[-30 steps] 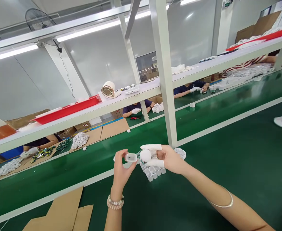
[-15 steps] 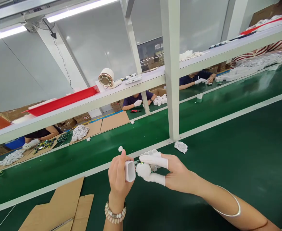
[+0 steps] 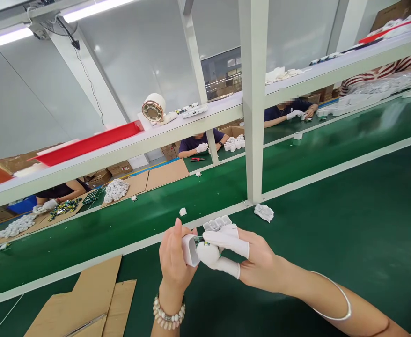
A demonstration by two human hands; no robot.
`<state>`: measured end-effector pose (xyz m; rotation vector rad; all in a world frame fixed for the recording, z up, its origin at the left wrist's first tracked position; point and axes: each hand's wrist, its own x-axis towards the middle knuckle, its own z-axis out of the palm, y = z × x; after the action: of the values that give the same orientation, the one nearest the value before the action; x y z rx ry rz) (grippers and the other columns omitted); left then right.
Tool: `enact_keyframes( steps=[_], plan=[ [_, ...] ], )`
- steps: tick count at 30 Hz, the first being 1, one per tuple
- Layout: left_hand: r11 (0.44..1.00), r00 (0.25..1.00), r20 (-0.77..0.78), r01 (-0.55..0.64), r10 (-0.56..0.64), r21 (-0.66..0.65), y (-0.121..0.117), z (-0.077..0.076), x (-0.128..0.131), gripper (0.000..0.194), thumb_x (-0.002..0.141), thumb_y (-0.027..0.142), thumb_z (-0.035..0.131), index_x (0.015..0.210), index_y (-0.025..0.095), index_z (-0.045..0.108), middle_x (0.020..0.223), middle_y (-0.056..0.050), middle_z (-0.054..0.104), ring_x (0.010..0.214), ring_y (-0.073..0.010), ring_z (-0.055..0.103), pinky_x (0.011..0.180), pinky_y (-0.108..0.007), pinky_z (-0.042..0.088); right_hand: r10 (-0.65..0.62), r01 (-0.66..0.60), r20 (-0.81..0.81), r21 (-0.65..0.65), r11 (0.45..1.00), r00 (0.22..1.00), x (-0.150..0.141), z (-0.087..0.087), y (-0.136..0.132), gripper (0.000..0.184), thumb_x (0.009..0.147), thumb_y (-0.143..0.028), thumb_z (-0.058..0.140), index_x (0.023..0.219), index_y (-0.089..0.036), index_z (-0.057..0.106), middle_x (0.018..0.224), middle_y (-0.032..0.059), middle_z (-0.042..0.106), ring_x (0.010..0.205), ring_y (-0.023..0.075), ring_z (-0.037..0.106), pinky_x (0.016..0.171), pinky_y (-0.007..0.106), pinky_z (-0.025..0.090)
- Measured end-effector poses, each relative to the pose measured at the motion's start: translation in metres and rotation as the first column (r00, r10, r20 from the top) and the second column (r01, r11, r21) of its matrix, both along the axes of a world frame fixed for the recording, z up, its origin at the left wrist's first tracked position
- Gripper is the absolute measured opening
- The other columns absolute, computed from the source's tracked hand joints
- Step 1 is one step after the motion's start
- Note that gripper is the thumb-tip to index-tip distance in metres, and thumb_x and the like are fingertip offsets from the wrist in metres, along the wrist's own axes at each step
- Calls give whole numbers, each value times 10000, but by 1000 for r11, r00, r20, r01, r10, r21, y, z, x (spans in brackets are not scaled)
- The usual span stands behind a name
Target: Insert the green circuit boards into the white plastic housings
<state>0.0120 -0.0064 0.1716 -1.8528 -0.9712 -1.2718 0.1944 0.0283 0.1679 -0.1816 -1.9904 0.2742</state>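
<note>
My left hand (image 3: 175, 257) is closed around a white plastic housing (image 3: 190, 251), its open end facing right. In the covered fingers of my right hand (image 3: 247, 255) is a rounded white part (image 3: 208, 253) with a bit of green circuit board (image 3: 199, 240) showing at its left. The board's edge is at the mouth of the housing; how far it reaches inside I cannot tell. Just behind my right fingers stands a row of several white housings (image 3: 216, 223), partly hidden by that hand.
A crumpled white cloth or glove (image 3: 263, 213) lies by the upright post (image 3: 254, 103). Cardboard sheets (image 3: 86, 299) lie at front left. Beyond the pale rail, a green conveyor belt (image 3: 128, 229) carries small white parts. Co-workers sit across it, below a shelf (image 3: 121, 149) with a red tray (image 3: 93, 142).
The circuit board and white part have come closer to the housing, now meeting its opening. More of the housing row shows behind my right hand. Small parts on the belt have shifted right.
</note>
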Motion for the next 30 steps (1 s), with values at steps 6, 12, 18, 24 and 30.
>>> enact_keyframes(
  steps=[6,12,18,24,30],
  plan=[
    [1000,1000,-2,-20,20,-2,-1,0,1,792,837,73,618,1508,130,201,828,-67,628,723,-172,585,655,-300,517,-17,18,26,-38,999,1000,-1,-5,-2,580,900,-200,591,1438,-284,392,817,55,623,758,195,624,676,312,552],
    [999,998,52,-31,32,-13,0,-4,2,830,818,119,671,1507,155,210,842,-55,626,722,-167,601,702,-321,539,-51,55,44,-95,994,998,1,-7,-5,561,902,-216,592,1430,-276,411,861,60,650,753,184,615,686,304,551],
    [997,998,50,-45,48,-56,1,-5,2,840,830,141,662,1516,170,178,871,-62,637,758,-177,616,715,-323,544,-73,87,94,-146,986,993,1,-6,-7,461,911,-211,570,1366,-254,507,839,59,656,760,181,620,715,299,546],
    [996,1000,17,-18,20,-93,3,-7,4,827,843,112,619,1519,124,144,876,-83,626,768,-181,601,689,-312,530,-123,148,155,-163,975,980,0,-8,-3,432,909,-228,579,1338,-254,539,852,69,660,762,191,617,713,311,540],
    [987,996,71,-43,55,-155,3,-11,4,850,853,185,626,1528,168,108,889,-75,629,760,-182,601,669,-303,529,-178,206,215,-117,971,960,-2,-15,3,395,918,-257,564,1313,-244,559,821,74,643,718,199,589,671,317,519]
  ],
)
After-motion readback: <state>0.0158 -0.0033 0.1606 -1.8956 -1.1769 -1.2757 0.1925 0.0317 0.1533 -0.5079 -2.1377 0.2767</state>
